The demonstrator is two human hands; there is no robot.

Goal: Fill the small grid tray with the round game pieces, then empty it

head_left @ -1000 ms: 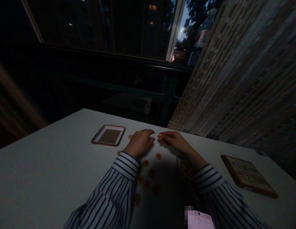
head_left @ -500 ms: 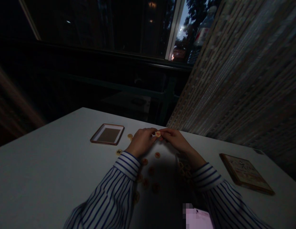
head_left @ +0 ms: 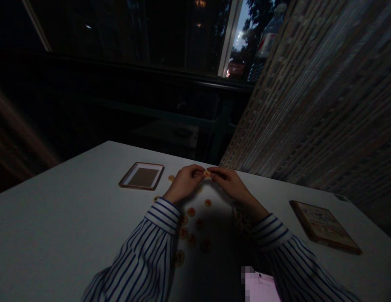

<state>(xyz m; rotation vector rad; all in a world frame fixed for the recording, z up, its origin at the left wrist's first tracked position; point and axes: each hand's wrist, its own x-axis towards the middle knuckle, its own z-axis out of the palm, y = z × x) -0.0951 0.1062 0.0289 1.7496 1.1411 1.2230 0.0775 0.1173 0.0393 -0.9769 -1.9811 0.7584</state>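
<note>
Between my fingertips is a round Chinese chess piece (head_left: 207,173) with a red character on its face. My left hand (head_left: 185,181) pinches it from the left, and my right hand (head_left: 230,181) grips its right side. Below my hands lie several more round pieces, one a red-marked piece (head_left: 208,203) by itself, others in a loose group such as the piece (head_left: 183,233). A blank-looking piece (head_left: 171,178) and a dark-marked piece (head_left: 156,199) lie left of my left hand. Under my right wrist a cluster of pieces (head_left: 242,222) sits in shadow.
An open shallow box tray (head_left: 122,183) stands on the white table (head_left: 72,218) at left. To the right lies a box lid (head_left: 326,224) with a printed picture. A phone (head_left: 263,287) is at the near edge. Strand curtains (head_left: 296,113) hang behind the table's right side.
Both hands have shifted slightly, with the left a little to the left and up. The held piece has turned, and its face now shows partly covered by fingertips.
</note>
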